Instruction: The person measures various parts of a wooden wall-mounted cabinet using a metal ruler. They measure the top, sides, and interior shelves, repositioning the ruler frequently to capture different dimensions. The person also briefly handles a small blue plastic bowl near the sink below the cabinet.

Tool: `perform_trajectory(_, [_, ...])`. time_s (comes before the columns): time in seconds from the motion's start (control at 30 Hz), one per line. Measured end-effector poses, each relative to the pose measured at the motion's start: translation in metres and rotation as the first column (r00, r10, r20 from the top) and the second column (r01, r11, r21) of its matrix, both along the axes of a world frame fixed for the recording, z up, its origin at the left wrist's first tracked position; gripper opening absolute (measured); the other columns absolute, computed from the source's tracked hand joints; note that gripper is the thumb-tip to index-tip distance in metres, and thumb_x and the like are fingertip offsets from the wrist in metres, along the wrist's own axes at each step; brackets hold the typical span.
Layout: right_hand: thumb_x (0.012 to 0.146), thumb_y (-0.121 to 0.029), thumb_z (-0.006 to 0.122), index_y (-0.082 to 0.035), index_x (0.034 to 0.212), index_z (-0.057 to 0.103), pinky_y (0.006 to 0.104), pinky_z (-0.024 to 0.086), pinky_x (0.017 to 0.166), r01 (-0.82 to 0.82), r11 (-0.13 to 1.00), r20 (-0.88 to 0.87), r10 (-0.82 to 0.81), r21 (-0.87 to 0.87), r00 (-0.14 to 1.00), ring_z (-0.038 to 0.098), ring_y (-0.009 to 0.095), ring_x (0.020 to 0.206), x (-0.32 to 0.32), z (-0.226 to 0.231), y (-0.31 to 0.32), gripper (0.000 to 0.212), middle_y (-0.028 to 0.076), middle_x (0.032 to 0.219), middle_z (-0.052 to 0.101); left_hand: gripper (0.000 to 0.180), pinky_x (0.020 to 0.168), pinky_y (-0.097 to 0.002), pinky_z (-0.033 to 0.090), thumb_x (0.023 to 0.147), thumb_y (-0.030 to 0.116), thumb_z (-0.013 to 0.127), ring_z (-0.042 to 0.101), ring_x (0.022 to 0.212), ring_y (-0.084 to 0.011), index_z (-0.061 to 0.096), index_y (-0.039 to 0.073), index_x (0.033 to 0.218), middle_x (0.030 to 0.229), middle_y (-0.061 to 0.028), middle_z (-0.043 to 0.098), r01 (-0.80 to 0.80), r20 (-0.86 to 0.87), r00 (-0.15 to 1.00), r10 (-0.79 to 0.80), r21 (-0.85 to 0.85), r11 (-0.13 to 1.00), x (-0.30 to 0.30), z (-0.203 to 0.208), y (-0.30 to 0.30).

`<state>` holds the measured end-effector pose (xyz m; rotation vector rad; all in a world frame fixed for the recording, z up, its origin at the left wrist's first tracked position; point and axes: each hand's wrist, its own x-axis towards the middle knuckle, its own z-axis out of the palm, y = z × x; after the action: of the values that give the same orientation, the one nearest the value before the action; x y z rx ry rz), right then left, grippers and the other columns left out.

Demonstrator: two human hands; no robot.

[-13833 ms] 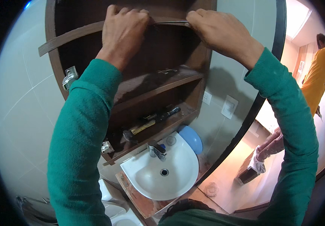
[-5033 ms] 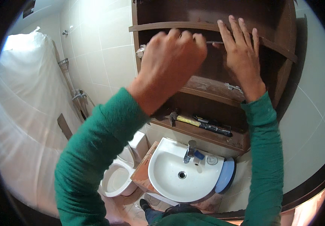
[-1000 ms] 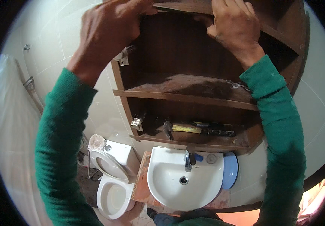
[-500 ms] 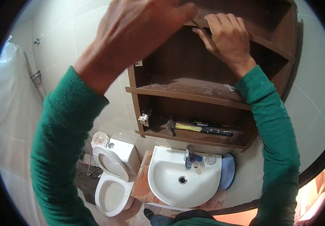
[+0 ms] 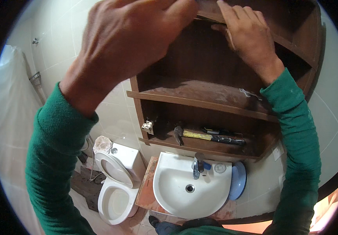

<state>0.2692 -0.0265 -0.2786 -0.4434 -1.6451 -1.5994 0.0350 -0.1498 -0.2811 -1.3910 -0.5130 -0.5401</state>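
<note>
My left hand (image 5: 132,39) is raised at the top of the head view, closed in a fist; whatever its fingers hold is hidden. To its right, my right hand (image 5: 252,37) grips the front edge (image 5: 210,15) of an upper shelf, fingers over the top and thumb below. A thin strip seems to run along that edge between the hands. The shelf belongs to a dark brown wooden wall cabinet (image 5: 200,51) with open compartments. On its lowest shelf lies a claw hammer (image 5: 200,135) with a yellow and black handle, a dark slim tool behind it.
Below the cabinet are a white washbasin (image 5: 169,188) with a tap (image 5: 197,165) and a blue oval lid-like piece (image 5: 237,180). A toilet (image 5: 116,203) with raised lid stands left. A metal hinge (image 5: 147,127) sits on the cabinet's left side; white sheeting (image 5: 16,129) hangs far left.
My left hand has shifted slightly left and down in the view. My right hand appears further right along the shelf edge, its fingers more stretched. The view itself has shifted a little.
</note>
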Motion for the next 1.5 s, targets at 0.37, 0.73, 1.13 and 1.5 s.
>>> perform_trajectory(0.37, [0.075, -0.008, 0.066, -0.002, 0.077, 0.057, 0.0428, 0.051, 0.070, -0.025, 0.994, -0.124, 0.038, 0.108, 0.992, 0.063, 0.033, 0.073, -0.021, 0.000, 0.026, 0.011, 0.018, 0.074, 0.062, 0.020, 0.043, -0.0329, 0.046, 0.086, 0.011, 0.076, 0.053, 0.054, -0.0153, 0.057, 0.011, 0.080, 0.065, -0.0027, 0.054, -0.022, -0.030, 0.999, 0.025, 0.090, 0.996, -0.023, 0.012, 0.020])
perform_trajectory(0.73, [0.055, -0.015, 0.087, -0.005, 0.080, 0.058, 0.0432, 0.052, 0.073, -0.015, 1.000, -0.166, 0.017, 0.014, 0.986, 0.065, 0.032, 0.077, -0.028, -0.004, 0.017, 0.040, 0.015, 0.078, 0.065, 0.017, 0.048, -0.0374, 0.048, 0.082, 0.004, 0.073, 0.055, 0.056, -0.0235, 0.057, 0.009, 0.079, 0.069, -0.0060, 0.056, 0.195, 0.087, 0.976, -0.197, 0.033, 0.980, -0.053, 0.006, 0.054])
perform_trajectory(1.13, [0.079, -0.031, 0.085, -0.010, 0.098, 0.068, 0.0434, 0.049, 0.087, 0.023, 0.998, -0.167, -0.032, -0.056, 0.985, 0.072, 0.025, 0.087, -0.037, -0.008, 0.033, 0.033, 0.011, 0.089, 0.074, 0.007, 0.073, -0.0304, 0.066, 0.090, 0.014, 0.078, 0.071, 0.094, -0.0149, 0.078, 0.016, 0.096, 0.106, 0.0016, 0.071, 0.023, 0.173, 0.985, -0.028, 0.029, 0.999, -0.053, -0.014, 0.024])
perform_trajectory(1.5, [0.084, -0.034, 0.082, -0.009, 0.105, 0.067, 0.0379, 0.056, 0.074, -0.165, 0.986, 0.036, 0.164, 0.013, 0.986, 0.068, 0.023, 0.084, -0.039, 0.002, 0.022, 0.036, 0.005, 0.089, 0.069, 0.013, 0.067, -0.0284, 0.064, 0.093, 0.019, 0.076, 0.076, 0.080, -0.0163, 0.076, 0.014, 0.106, 0.092, -0.0021, 0.077, -0.031, 0.164, 0.986, 0.033, -0.019, 0.999, -0.066, -0.014, -0.011])
